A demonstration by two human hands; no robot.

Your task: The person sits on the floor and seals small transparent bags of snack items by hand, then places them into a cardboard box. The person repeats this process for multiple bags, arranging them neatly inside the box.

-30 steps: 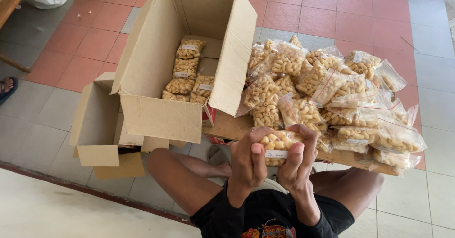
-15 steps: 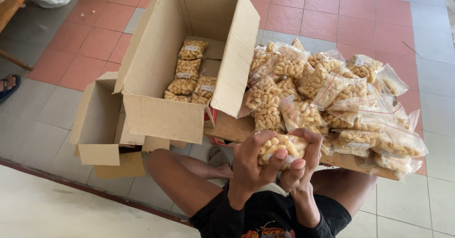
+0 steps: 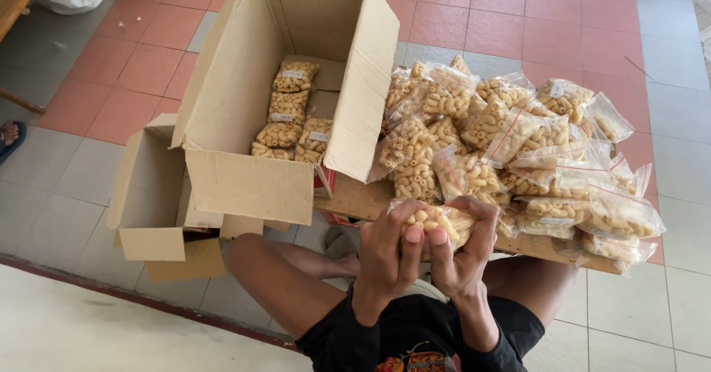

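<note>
Both hands, left hand (image 3: 389, 257) and right hand (image 3: 463, 250), pinch one snack bag (image 3: 437, 222) near the bag pile (image 3: 518, 150), beside the open carton (image 3: 296, 98).

A small clear plastic bag of pale curled snacks (image 3: 437, 222) sits pinched between the left hand (image 3: 389, 257) and right hand (image 3: 463, 253). At one o'clock from it, a heap of like clear bags (image 3: 518, 157) covers a wooden board. At eleven o'clock a large open brown cardboard box (image 3: 296, 98) holds more bags (image 3: 292, 120) bearing small white labels. At nine o'clock stands a smaller open cardboard box (image 3: 152, 202), its inside possibly bare.
</note>
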